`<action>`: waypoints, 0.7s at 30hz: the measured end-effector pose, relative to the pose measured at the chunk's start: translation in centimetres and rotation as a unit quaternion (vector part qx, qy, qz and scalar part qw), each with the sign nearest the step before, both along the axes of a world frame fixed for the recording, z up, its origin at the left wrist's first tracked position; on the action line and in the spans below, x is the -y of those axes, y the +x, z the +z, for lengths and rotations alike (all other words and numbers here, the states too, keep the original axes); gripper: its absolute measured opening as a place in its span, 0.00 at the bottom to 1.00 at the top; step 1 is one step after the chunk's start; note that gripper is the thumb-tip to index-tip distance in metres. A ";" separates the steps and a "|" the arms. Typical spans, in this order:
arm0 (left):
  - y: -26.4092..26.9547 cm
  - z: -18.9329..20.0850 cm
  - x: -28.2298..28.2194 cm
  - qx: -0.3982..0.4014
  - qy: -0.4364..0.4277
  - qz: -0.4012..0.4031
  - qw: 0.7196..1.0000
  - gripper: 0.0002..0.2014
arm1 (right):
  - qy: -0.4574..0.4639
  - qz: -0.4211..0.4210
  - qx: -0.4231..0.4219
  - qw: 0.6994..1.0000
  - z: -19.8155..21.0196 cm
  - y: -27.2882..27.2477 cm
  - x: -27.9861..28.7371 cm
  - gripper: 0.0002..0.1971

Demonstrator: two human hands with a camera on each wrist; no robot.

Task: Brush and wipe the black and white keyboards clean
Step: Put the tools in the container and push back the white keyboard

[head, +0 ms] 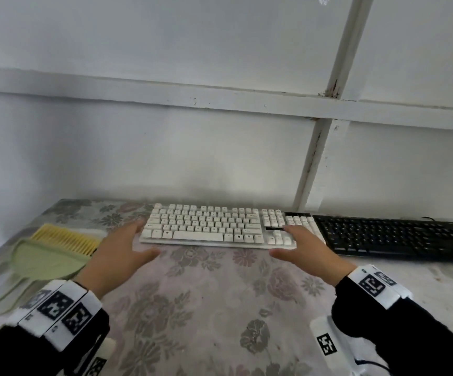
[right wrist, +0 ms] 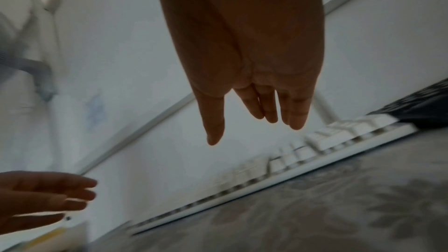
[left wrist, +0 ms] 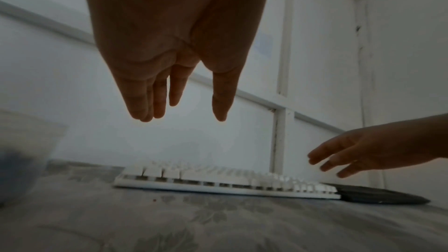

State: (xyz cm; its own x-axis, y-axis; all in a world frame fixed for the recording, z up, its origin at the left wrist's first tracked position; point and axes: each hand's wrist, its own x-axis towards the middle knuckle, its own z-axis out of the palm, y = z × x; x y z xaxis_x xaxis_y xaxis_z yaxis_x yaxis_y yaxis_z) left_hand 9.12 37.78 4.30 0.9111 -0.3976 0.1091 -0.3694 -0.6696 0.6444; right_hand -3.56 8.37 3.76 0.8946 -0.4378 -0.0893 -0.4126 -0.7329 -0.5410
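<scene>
A white keyboard (head: 206, 223) lies at the back of the table, and a black keyboard (head: 399, 237) lies against its right end. My left hand (head: 122, 251) hovers just off the white keyboard's left front corner with its fingers straight and spread, holding nothing. My right hand (head: 304, 248) hovers over the white keyboard's right front corner, also with straight fingers and empty. In the left wrist view the left hand (left wrist: 179, 106) hangs above the white keyboard (left wrist: 225, 183). In the right wrist view the right hand (right wrist: 254, 122) is above the white keyboard (right wrist: 303, 158).
A green dustpan with a yellow-bristled brush (head: 54, 251) lies at the table's left. The table wears a floral cloth (head: 214, 294). A white wall with rails stands directly behind the keyboards. A cable runs from the black keyboard's back.
</scene>
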 end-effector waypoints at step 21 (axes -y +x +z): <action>5.1 -3.3 -22.8 -0.165 -0.018 -0.058 0.984 0.73 | 0.124 0.222 -0.053 0.966 -0.9 8.6 -30.2 0.53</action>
State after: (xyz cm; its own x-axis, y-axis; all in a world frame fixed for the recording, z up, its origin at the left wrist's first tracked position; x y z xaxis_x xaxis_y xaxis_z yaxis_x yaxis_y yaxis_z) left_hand 14.24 60.62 0.99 0.8475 -0.5030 -0.1696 -0.2091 -0.6099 0.7644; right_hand 5.03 38.53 2.88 0.9696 0.0342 -0.2424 -0.1488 -0.7038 -0.6947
